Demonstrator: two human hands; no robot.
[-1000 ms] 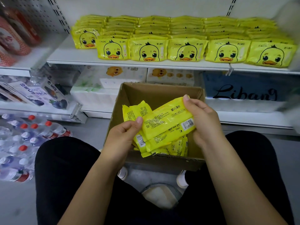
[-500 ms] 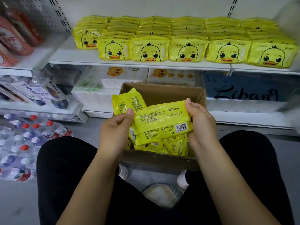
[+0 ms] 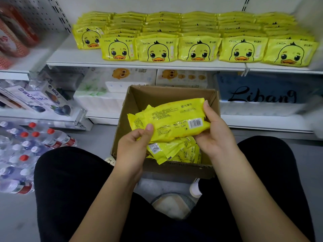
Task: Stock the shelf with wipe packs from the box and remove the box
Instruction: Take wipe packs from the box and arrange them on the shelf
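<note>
A small stack of yellow wipe packs (image 3: 171, 119) is held back-side up over the open cardboard box (image 3: 167, 95). My left hand (image 3: 134, 145) pinches the stack's lower left corner with the thumb on top. My right hand (image 3: 215, 133) grips its right end, fingers curled round the edge. More yellow packs (image 3: 174, 151) lie loose in the box bottom. On the white shelf (image 3: 139, 64) above, rows of duck-face wipe packs (image 3: 197, 49) stand several deep.
The box sits on the grey floor between my knees, in front of a lower shelf with tissue packs (image 3: 108, 91) and a blue "Libang" pack (image 3: 262, 95). Shrink-wrapped water bottles (image 3: 26, 145) lie on the floor at left. A round stool (image 3: 173, 205) is under me.
The stack has tilted flatter and shifted slightly right over the box. The pack that stuck out at the left is now tucked in with the others. Both hands keep their hold.
</note>
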